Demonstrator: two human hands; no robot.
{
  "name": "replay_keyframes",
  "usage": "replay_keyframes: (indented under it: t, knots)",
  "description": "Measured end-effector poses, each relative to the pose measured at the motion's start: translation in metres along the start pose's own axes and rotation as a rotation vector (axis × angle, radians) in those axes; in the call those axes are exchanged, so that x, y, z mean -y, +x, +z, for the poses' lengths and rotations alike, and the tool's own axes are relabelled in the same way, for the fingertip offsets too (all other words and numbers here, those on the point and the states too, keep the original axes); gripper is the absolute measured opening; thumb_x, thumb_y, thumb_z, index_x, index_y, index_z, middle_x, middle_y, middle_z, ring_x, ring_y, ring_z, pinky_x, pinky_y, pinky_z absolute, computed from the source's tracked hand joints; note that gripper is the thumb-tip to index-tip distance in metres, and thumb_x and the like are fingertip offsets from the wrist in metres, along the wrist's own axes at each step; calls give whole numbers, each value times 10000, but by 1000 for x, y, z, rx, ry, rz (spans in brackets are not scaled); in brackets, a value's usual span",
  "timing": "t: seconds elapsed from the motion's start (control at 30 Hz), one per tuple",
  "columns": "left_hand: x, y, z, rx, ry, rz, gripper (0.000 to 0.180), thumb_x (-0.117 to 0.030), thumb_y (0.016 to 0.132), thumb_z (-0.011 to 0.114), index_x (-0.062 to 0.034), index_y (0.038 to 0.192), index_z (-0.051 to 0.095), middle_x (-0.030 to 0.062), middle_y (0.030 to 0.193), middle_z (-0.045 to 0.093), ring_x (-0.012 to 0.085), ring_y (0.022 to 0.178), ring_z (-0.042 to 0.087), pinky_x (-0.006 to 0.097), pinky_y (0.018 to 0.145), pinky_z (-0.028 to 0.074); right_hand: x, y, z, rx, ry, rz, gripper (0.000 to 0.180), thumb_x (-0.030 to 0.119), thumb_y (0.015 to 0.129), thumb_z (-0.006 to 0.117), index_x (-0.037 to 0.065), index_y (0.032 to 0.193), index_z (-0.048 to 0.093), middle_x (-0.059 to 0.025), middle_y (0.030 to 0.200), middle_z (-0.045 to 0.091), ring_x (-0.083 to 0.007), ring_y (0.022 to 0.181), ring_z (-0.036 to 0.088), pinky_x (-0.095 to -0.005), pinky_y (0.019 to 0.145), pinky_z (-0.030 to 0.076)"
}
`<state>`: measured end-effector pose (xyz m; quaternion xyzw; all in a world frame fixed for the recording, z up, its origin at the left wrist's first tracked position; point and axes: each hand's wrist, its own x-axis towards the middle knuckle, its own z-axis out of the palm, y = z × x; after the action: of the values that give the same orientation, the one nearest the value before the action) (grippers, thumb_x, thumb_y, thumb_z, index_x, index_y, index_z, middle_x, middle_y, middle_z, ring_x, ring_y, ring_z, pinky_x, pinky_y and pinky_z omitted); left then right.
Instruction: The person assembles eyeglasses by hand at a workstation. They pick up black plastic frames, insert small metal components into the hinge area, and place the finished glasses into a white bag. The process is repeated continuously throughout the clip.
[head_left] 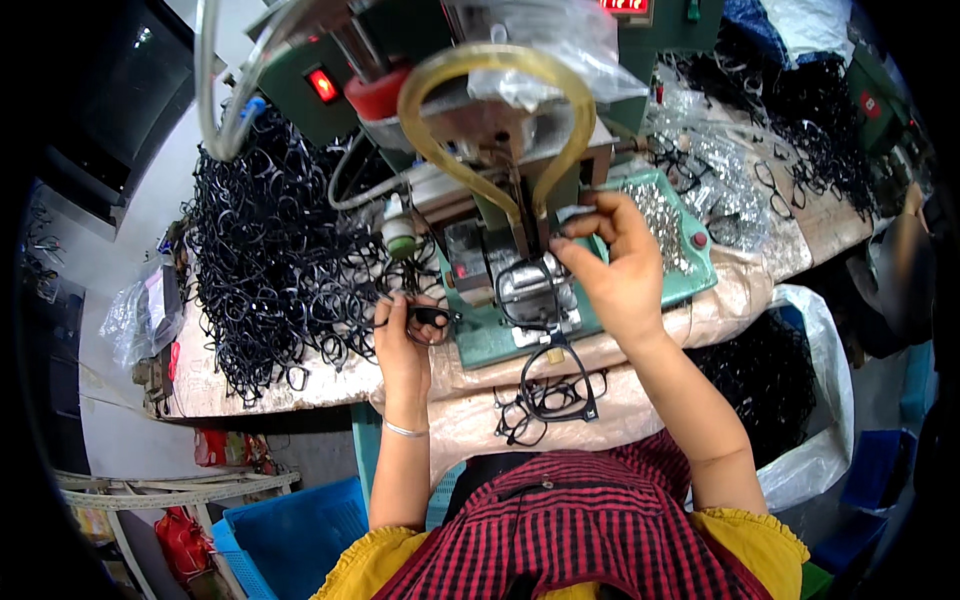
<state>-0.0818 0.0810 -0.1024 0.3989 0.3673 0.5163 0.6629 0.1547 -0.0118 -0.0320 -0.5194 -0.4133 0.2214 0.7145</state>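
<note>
My left hand [403,350] is closed round a black eyeglass frame [430,322], left of the green machine base. At the machine, my right hand [618,262] has its thumb and curled fingers beside the metal heads; anything between the fingertips is too small to make out. Under the heads, a black eyeglass frame [557,400] rests with one rim on the metal fixture [540,300] and the other hanging toward me over the edge. A yellowish hose [412,100] loops down to the heads. Right of them, a green tray [690,262] holds many small metal pieces.
A large heap of black eyeglass frames [270,240] covers the table's left side. Several loose frames [520,415] lie on the covered front edge near my lap. A white sack [835,370] of black pieces stands at the right; a blue crate [290,535] is low at the left.
</note>
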Motion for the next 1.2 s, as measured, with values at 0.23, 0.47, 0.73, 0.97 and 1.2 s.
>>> replay_keyframes:
  t: [0.23,0.47,0.73,0.97,1.2]
  knots:
    - [-104,-35,102,330,105,689,238,-259,1064,306,-52,1070,424,228,851,646,271,646,629,345,595,571,19,7,1,97,98,120,560,-33,781,706,-43,1293,480,-56,847,683,-96,875,622,-232,870,454]
    - [-125,-36,130,354,240,666,252,-216,1044,293,5,1037,414,278,773,648,309,585,641,349,615,572,45,0,3,115,201,259,576,-26,794,687,-40,1325,465,-85,1044,689,-131,954,639,-281,911,478]
    - [-59,-65,121,648,-321,-861,207,-260,1031,421,-77,977,503,281,810,668,249,608,664,288,551,550,-37,12,-79,-12,-1198,-146,284,142,751,743,74,1025,712,-189,1226,628,-389,1256,511,-452,1045,409]
    - [-46,-65,124,594,-257,-773,205,-243,1031,417,-81,976,529,284,835,685,208,588,675,253,510,545,-66,7,-94,-36,-1017,-170,107,144,763,738,82,850,727,-151,1241,638,-355,1279,504,-466,1054,405]
    - [-31,-63,87,779,-116,-636,358,-373,1064,408,-37,1077,532,234,900,689,212,760,699,270,593,563,-73,34,-96,103,-1322,-414,170,99,792,703,30,940,654,-156,1273,609,-358,1257,524,-465,978,463]
